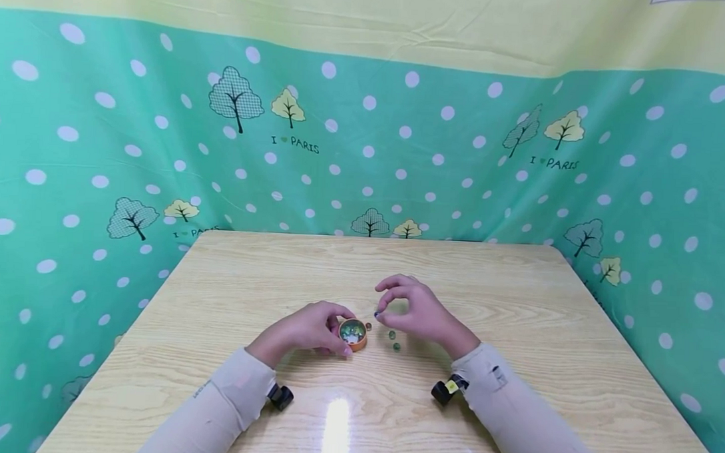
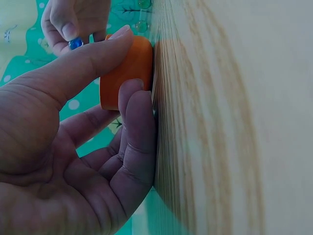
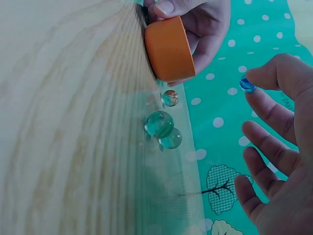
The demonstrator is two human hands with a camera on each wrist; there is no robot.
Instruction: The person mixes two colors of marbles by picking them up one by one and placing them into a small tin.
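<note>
Left hand [image 1: 307, 329] grips an orange cup [image 1: 353, 335] at table [image 1: 515, 305] centre, some marbles already inside. Right hand [image 1: 416, 310], just right of it, pinches a blue marble [image 3: 247, 85] betw. thumb & forefinger; three more marbles [image 3: 159, 124] lie loose nearby.

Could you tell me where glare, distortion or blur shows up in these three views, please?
Head view: a bright glare streak on the table near the front edge, and wide-angle bending of the backdrop. Left wrist view: the left hand fills the frame, slightly soft. Right wrist view: the marbles are sharp, with faint reflections on the glossy wood.
</note>
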